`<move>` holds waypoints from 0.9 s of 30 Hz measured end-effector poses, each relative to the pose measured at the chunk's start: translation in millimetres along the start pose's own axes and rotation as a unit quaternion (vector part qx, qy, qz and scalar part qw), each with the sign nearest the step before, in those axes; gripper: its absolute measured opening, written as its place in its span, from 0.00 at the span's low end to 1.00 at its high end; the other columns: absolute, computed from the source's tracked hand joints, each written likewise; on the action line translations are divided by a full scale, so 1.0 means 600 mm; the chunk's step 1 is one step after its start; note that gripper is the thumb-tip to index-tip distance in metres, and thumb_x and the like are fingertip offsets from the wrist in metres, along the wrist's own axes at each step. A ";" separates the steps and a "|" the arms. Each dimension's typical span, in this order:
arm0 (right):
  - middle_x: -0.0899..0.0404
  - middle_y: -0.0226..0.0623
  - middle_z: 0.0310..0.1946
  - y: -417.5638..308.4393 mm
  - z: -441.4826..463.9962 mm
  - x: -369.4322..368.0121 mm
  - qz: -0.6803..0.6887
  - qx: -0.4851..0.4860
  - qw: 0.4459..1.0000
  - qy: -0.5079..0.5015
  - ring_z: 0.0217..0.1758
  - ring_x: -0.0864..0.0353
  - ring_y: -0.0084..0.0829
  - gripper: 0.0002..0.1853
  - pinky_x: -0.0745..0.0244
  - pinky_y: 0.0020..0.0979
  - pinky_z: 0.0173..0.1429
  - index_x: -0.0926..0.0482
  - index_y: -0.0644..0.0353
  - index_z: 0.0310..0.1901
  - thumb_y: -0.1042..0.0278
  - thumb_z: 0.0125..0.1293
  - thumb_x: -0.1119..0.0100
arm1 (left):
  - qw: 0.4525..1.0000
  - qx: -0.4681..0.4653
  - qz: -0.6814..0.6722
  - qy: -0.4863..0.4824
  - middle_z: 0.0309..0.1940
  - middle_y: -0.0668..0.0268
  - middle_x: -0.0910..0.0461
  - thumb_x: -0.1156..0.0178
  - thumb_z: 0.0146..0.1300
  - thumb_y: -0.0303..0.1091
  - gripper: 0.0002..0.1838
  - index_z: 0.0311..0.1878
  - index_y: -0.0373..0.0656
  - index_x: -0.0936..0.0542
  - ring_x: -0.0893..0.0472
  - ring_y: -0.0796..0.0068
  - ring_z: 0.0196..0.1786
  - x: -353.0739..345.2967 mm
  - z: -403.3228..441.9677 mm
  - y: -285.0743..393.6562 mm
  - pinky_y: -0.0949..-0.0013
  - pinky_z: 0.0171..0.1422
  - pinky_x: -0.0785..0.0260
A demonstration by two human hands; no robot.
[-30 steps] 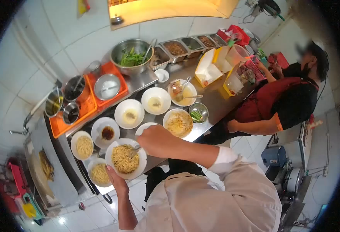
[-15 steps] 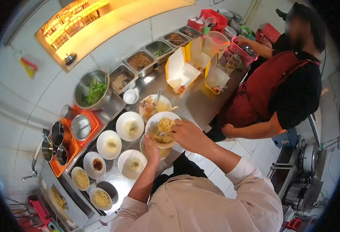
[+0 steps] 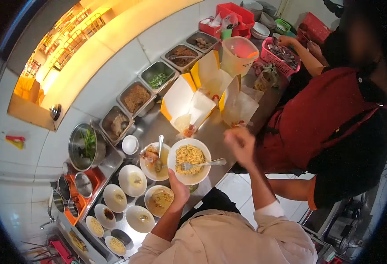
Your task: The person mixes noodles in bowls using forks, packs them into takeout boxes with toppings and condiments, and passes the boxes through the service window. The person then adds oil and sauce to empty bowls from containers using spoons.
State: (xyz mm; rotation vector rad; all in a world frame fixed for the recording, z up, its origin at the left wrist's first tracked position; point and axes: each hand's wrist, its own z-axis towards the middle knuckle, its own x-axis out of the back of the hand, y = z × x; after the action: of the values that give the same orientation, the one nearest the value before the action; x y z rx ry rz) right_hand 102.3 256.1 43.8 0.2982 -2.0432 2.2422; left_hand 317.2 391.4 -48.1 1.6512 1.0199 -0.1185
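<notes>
My left hand [image 3: 179, 187] grips the near-left rim of a white bowl of noodles [image 3: 190, 155]. A fork [image 3: 211, 163] rests in that bowl, its handle pointing right over the rim. To the right of the bowl, my right hand [image 3: 241, 143] is raised and blurred, touching neither bowl nor fork; its fingers are smeared by motion. A bowl with meat and broth [image 3: 151, 154], with cutlery in it, stands just left of the held bowl. Below it is a bowl with yellowish broth [image 3: 159, 200].
Several white bowls [image 3: 132, 180] stand at the lower left. Open yellow boxes [image 3: 180, 103] are behind the held bowl. Metal trays of toppings [image 3: 136, 97] line the wall. At the right, a co-worker in a red apron [image 3: 307, 123] reaches to a pink basket [image 3: 285, 64].
The noodle bowl has moved from the lower left of the counter to the right. My right hand has let go of the fork and drawn away. The view has turned toward the boxes.
</notes>
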 end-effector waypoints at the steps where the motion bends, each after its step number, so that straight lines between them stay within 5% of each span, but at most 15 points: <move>1: 0.17 0.43 0.41 0.029 0.045 0.021 -0.078 -0.018 0.993 0.090 0.45 0.17 0.38 0.15 0.24 0.35 0.51 0.16 0.62 0.46 0.61 0.63 0.31 | 1.000 0.003 0.003 -0.002 0.70 0.58 0.32 0.61 0.79 0.55 0.32 0.73 0.38 0.38 0.32 0.63 0.71 0.000 0.008 -0.002 0.58 0.77 0.45; 6: 0.15 0.46 0.34 0.232 0.250 0.116 -0.359 -0.178 0.852 0.338 0.42 0.15 0.46 0.27 0.23 0.42 0.49 0.15 0.63 0.47 0.48 0.55 0.28 | 1.000 0.021 0.007 0.023 0.70 0.58 0.32 0.61 0.79 0.56 0.33 0.73 0.38 0.37 0.30 0.62 0.70 -0.014 0.019 0.014 0.58 0.76 0.42; 10: 0.16 0.45 0.35 0.239 0.288 0.131 -0.271 -0.175 0.882 0.343 0.40 0.16 0.47 0.23 0.23 0.43 0.48 0.14 0.64 0.43 0.52 0.55 0.28 | 0.997 0.034 0.056 0.040 0.68 0.57 0.30 0.64 0.80 0.55 0.32 0.71 0.37 0.36 0.28 0.64 0.68 -0.038 0.010 0.035 0.61 0.75 0.41; 12: 0.16 0.49 0.41 0.202 0.277 0.120 -0.184 -0.091 0.937 0.281 0.46 0.17 0.49 0.15 0.24 0.42 0.54 0.16 0.66 0.38 0.63 0.55 0.29 | 0.996 0.038 0.062 0.045 0.68 0.57 0.30 0.64 0.80 0.55 0.32 0.71 0.37 0.36 0.28 0.64 0.68 -0.028 0.023 0.027 0.61 0.75 0.41; 14: 0.16 0.45 0.44 0.198 0.232 0.102 -0.312 0.126 0.895 0.293 0.53 0.20 0.46 0.09 0.29 0.41 0.62 0.17 0.62 0.35 0.68 0.54 0.31 | 0.996 0.045 0.065 0.047 0.68 0.57 0.30 0.64 0.80 0.55 0.32 0.71 0.38 0.36 0.28 0.65 0.68 -0.027 0.031 0.020 0.62 0.75 0.41; 16: 0.15 0.41 0.44 0.185 0.183 0.089 -0.163 0.194 0.943 0.216 0.63 0.23 0.44 0.03 0.35 0.41 0.67 0.20 0.59 0.28 0.75 0.52 0.35 | 0.998 0.032 0.046 0.032 0.67 0.57 0.29 0.64 0.80 0.55 0.32 0.71 0.38 0.36 0.28 0.65 0.68 -0.032 0.042 0.015 0.62 0.74 0.40; 22: 0.16 0.42 0.52 0.148 0.099 0.092 -0.376 0.183 0.906 -0.060 0.69 0.27 0.45 0.05 0.46 0.52 0.76 0.20 0.57 0.32 0.76 0.52 0.43 | 0.997 0.055 0.053 -0.014 0.66 0.58 0.28 0.63 0.80 0.54 0.31 0.70 0.37 0.35 0.27 0.66 0.67 -0.049 0.066 0.007 0.62 0.73 0.40; 27: 0.19 0.43 0.58 0.139 0.065 0.095 -0.349 0.219 0.910 -0.051 0.70 0.28 0.44 0.17 0.48 0.51 0.79 0.18 0.57 0.45 0.71 0.50 0.41 | 0.995 0.037 0.080 -0.036 0.61 0.57 0.26 0.64 0.81 0.51 0.27 0.66 0.37 0.32 0.27 0.68 0.64 -0.076 0.094 -0.038 0.63 0.70 0.37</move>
State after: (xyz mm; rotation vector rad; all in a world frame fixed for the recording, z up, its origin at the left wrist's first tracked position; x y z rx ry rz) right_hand 33.4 205.9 -22.5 1.0109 -1.1388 2.1685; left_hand 297.1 319.0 -59.9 1.7760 0.8333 -0.1096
